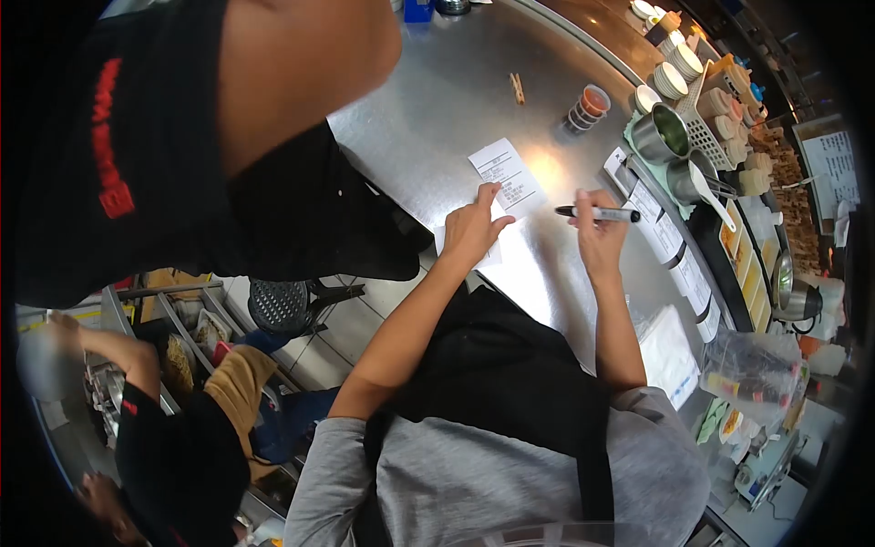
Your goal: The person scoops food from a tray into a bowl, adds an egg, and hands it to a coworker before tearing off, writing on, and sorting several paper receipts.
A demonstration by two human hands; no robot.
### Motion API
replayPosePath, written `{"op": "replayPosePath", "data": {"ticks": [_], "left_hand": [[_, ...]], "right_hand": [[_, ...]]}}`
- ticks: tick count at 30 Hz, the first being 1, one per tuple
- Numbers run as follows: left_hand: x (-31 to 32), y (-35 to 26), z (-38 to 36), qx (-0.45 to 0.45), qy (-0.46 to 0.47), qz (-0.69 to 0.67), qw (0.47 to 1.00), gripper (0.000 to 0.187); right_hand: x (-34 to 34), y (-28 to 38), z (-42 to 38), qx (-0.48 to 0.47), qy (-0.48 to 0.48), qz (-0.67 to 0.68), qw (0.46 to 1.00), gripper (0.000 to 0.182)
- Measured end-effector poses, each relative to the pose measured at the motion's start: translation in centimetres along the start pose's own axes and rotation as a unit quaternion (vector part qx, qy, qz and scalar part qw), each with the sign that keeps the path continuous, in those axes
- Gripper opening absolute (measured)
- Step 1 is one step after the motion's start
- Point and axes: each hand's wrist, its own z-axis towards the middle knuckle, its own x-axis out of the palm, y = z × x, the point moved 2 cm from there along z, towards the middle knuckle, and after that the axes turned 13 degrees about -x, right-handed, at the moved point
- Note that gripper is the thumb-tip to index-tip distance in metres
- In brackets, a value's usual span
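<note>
My left hand (474, 226) presses on a white printed receipt (512, 178) on the steel counter (428, 118), with the index finger stretched out and the thumb apart. Another piece of white paper (490, 256) shows partly under this hand. To the right, my right hand (599, 239) is closed around a black marker (612, 214), held above the counter with its dark tip pointing left toward the receipt. Beyond the receipt stand a stack of small sauce cups (588, 108) and a wooden clothespin (518, 88).
A co-worker's arm (305, 68) reaches in at upper left; another person (173, 438) works at lower left. Paper slips (670, 242) hang in a rail along the counter's right edge. Past it are metal pots (662, 135) and stacked bowls (670, 80). Plastic bags (670, 351) lie at lower right.
</note>
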Motion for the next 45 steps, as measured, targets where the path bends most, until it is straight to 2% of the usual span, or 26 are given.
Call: {"op": "replayPosePath", "data": {"ticks": [1,2,4,5,6,7,9,11,12,14,16,18,19,20,22,26,28,29,31,35,37,40,44,45], "left_hand": [[0.0,0.0,0.0,0.001,0.002,0.000,1.000,0.053],[0.0,0.0,0.0,0.004,-0.005,-0.002,1.000,0.054],[-0.1,0.0,-0.2,0.011,-0.009,0.000,1.000,0.054],[-0.2,0.0,-0.5,0.025,-0.015,-0.009,1.000,0.054],[-0.4,-0.2,-0.1,0.040,-0.026,-0.020,0.999,0.055],[-0.4,-0.2,0.1,0.040,-0.024,-0.017,0.999,0.055],[-0.3,-0.1,0.1,0.044,-0.022,-0.020,0.999,0.054],[-0.6,-0.5,0.2,0.022,0.003,-0.004,1.000,0.054],[-0.8,-0.5,0.3,-0.003,0.028,0.010,1.000,0.054],[-1.2,-0.9,0.2,-0.010,0.032,0.010,0.999,0.049],[-1.2,-0.6,0.1,-0.022,0.037,0.008,0.999,0.044],[-1.8,0.1,0.3,0.015,-0.111,-0.120,0.986,0.025],[-2.0,0.7,0.8,-0.047,-0.150,-0.216,0.964,0.019],[-2.3,1.1,1.7,-0.045,-0.148,-0.214,0.964,0.019],[-3.1,2.2,3.5,-0.088,-0.282,-0.176,0.939,0.026],[-3.1,3.3,5.7,-0.113,-0.292,-0.217,0.924,0.021],[-2.8,3.9,5.6,-0.119,-0.178,-0.305,0.928,0.010],[-3.0,4.2,5.3,-0.118,-0.178,-0.298,0.930,0.010],[-3.1,4.6,4.4,-0.069,-0.065,-0.420,0.903,0.009],[-3.9,4.8,4.0,-0.044,-0.001,-0.465,0.884,0.011],[-3.8,5.1,4.1,-0.087,0.053,-0.473,0.875,0.017],[-3.7,5.3,4.0,-0.093,0.031,-0.504,0.858,0.024],[-3.7,5.2,3.9,-0.100,0.015,-0.500,0.860,0.026],[-3.8,5.1,3.7,-0.104,0.002,-0.467,0.878,0.026]], "right_hand": [[-0.9,-0.1,-0.1,-0.008,-0.034,-0.063,0.997,0.017],[-1.0,-1.5,-0.7,-0.006,-0.036,-0.063,0.997,0.017],[0.3,-3.7,-1.8,-0.022,0.107,-0.225,0.968,0.024],[0.2,-3.7,-2.0,0.040,0.105,-0.199,0.974,0.023],[0.1,-3.4,-1.4,0.037,0.101,-0.197,0.974,0.023],[0.2,-2.2,-1.0,0.013,0.103,-0.181,0.978,0.014],[0.6,-0.7,-1.0,-0.004,0.103,-0.163,0.981,0.012],[1.4,0.5,-0.7,-0.193,0.214,-0.270,0.919,0.030],[1.7,-0.3,-1.3,-0.191,0.212,-0.270,0.920,0.030],[2.5,-2.3,-3.0,-0.196,0.253,-0.317,0.892,0.042],[2.5,-2.7,-3.2,-0.197,0.269,-0.321,0.886,0.042],[2.6,-2.6,-3.1,-0.223,0.235,-0.322,0.890,0.043],[2.7,-2.5,-2.9,-0.222,0.232,-0.323,0.890,0.043],[2.7,-2.2,-2.8,-0.219,0.232,-0.323,0.891,0.043],[2.7,-2.0,-3.2,-0.215,0.235,-0.323,0.891,0.042],[2.9,-1.9,-3.0,-0.209,0.244,-0.336,0.885,0.042],[2.8,-2.1,-3.2,-0.209,0.246,-0.336,0.885,0.042],[2.7,-2.2,-3.2,-0.213,0.247,-0.337,0.883,0.043],[2.8,-2.4,-3.2,-0.208,0.247,-0.336,0.885,0.044],[2.7,-2.3,-3.2,-0.201,0.251,-0.335,0.886,0.042],[2.7,-2.5,-3.3,-0.204,0.246,-0.334,0.887,0.043],[2.7,-2.5,-3.3,-0.206,0.244,-0.331,0.888,0.043],[2.6,-2.6,-3.4,-0.214,0.239,-0.329,0.888,0.042],[2.6,-2.8,-3.5,-0.213,0.237,-0.333,0.888,0.042]]}}
